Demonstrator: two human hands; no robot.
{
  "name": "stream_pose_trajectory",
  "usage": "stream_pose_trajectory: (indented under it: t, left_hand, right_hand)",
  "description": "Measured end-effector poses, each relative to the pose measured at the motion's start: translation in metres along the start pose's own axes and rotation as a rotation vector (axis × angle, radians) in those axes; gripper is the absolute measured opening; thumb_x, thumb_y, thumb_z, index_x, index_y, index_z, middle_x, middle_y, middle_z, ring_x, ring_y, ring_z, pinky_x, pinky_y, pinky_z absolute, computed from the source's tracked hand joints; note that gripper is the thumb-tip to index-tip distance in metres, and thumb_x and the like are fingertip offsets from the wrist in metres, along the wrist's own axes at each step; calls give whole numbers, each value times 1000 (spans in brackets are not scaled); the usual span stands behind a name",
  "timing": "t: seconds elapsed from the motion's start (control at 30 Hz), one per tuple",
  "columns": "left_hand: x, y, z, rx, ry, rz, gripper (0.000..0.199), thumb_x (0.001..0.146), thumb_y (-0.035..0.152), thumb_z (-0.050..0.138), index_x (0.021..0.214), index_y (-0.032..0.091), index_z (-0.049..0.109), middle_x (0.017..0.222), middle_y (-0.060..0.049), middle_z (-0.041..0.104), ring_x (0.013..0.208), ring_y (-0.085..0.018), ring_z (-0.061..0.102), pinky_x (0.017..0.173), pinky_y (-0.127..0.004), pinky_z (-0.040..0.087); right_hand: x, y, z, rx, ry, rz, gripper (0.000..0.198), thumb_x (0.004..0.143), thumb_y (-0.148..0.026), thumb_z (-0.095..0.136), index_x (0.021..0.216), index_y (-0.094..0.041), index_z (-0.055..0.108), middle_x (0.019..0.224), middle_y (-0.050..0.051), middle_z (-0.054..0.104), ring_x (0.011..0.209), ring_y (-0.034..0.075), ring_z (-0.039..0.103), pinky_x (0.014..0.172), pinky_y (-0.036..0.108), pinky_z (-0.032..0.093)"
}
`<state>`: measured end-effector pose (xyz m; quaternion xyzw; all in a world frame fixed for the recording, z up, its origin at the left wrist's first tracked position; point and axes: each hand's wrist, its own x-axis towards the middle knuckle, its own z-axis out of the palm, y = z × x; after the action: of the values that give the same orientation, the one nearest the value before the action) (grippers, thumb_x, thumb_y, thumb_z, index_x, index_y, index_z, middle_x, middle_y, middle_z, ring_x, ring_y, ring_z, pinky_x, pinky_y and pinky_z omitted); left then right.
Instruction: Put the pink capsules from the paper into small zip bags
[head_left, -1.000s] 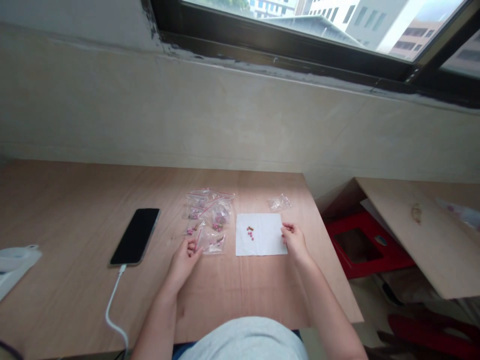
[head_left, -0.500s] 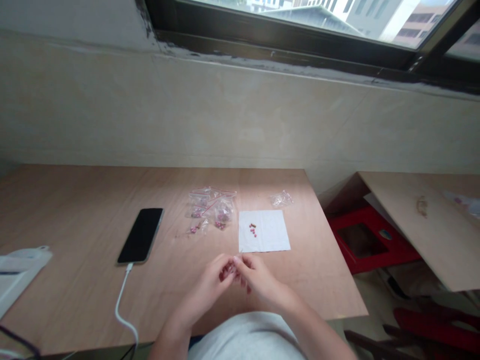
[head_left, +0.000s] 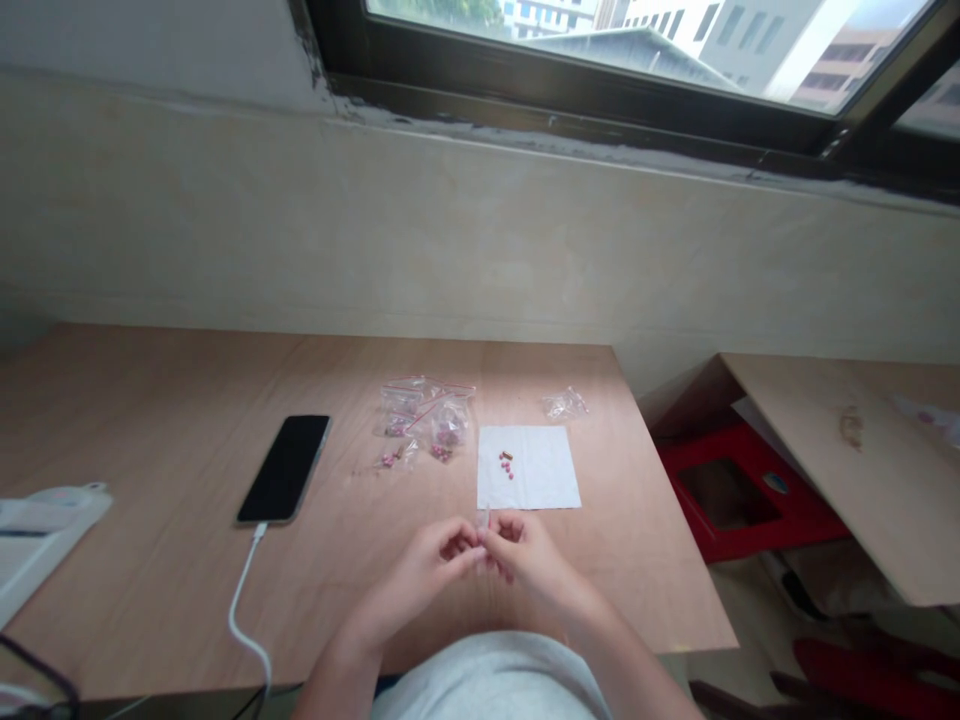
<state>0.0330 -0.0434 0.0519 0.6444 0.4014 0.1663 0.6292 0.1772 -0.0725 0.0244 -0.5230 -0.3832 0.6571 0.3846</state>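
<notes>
My left hand [head_left: 444, 556] and my right hand [head_left: 527, 552] meet above the table's near part, fingertips pinched together. Between them a thin, pale, see-through piece sticks up, looking like a small clear plastic bag [head_left: 486, 517]; most of it is hidden by the fingers. Just beyond lies a white paper sheet [head_left: 544, 470] bearing several small pink beads [head_left: 507, 467] and a small brown-gold piece [head_left: 506, 456]. Left of the sheet are clear zip bags [head_left: 450, 415] with pink pieces inside, and a smaller bag [head_left: 409, 455] near more pink pieces [head_left: 388, 460].
Behind the sheet lies crumpled clear plastic [head_left: 566, 404]. A black phone [head_left: 285, 470] with a white cable [head_left: 238, 610] rests on the wooden table [head_left: 165, 430] to the left, near a white object [head_left: 49, 540]. Another table [head_left: 892, 480] and a red thing [head_left: 682, 520] are at right.
My hands have shifted slightly right, and the pale see-through piece now shows more clearly between the fingertips. The view has tilted up a little. The things on the table stay put.
</notes>
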Motion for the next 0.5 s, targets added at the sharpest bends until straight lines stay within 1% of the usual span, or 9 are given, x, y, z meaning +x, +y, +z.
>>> stream_pose_trajectory:
  t: [0.13, 0.27, 0.4, 0.5]
  left_hand:
    - [1, -7, 0, -103, -17, -24, 19, 79, 30, 47, 72, 14, 54, 67, 0, 56, 60, -10, 51, 57, -21, 40]
    - [4, -12, 4, -113, -9, -39, 22, 79, 30, 45, 65, 14, 51, 55, 4, 48, 50, -8, 44, 50, -19, 36]
    - [9, -22, 8, -62, 1, -54, 21, 77, 28, 42, 62, 15, 48, 52, 6, 41, 44, -7, 38, 42, -18, 35]
    - [10, -31, 2, 1, 102, -61, 19, 75, 26, 41, 59, 17, 41, 51, 7, 36, 42, -7, 37, 39, -17, 33]
  right_hand:
    - [-4, -6, -2, 39, -70, -16, 36, 69, -48, 55, 55, -16, 45, 49, -4, 46, 42, 5, 37, 41, 19, 27]
    - [-4, -5, 1, 11, -82, -37, 30, 69, -40, 55, 55, -16, 45, 50, -4, 45, 44, 6, 37, 45, 19, 27]
    - [1, 0, 4, -111, 9, -52, 24, 67, -26, 53, 49, -16, 42, 47, -4, 43, 46, 6, 37, 47, 20, 27]
    - [4, 3, 3, -179, 108, -56, 22, 65, -19, 49, 46, -17, 38, 43, -6, 39, 44, 7, 34, 46, 20, 25]
